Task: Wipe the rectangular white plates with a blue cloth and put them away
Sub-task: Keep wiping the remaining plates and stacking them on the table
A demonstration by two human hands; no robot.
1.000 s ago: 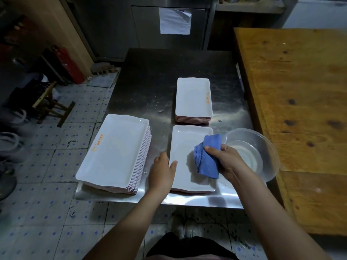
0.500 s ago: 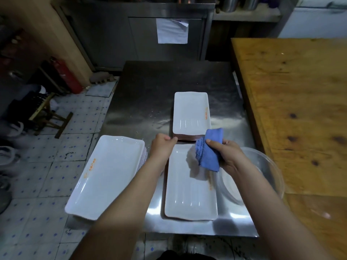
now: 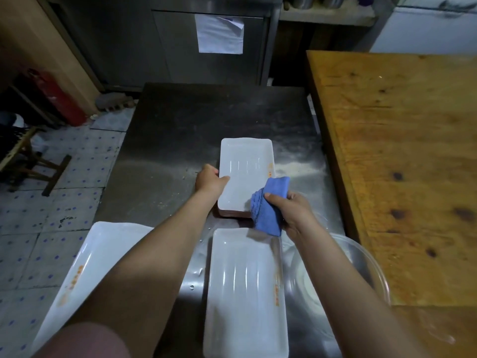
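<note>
Where the steel table (image 3: 180, 125) fills the view, a near plate (image 3: 245, 293) lies at 6 o'clock and a far plate (image 3: 245, 174) tops a stack at 12. Left hand (image 3: 210, 178) grips the far plate's 9 o'clock edge, thumb over the rim. Right hand (image 3: 294, 211) has its fingers curled round the blue cloth (image 3: 269, 206), at that plate's 5 o'clock corner.

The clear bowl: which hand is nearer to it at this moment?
Right. The right hand, holding the cloth, is beside the far rim of the bowl; the left hand grips the left edge of the far plate, farther away.
</note>
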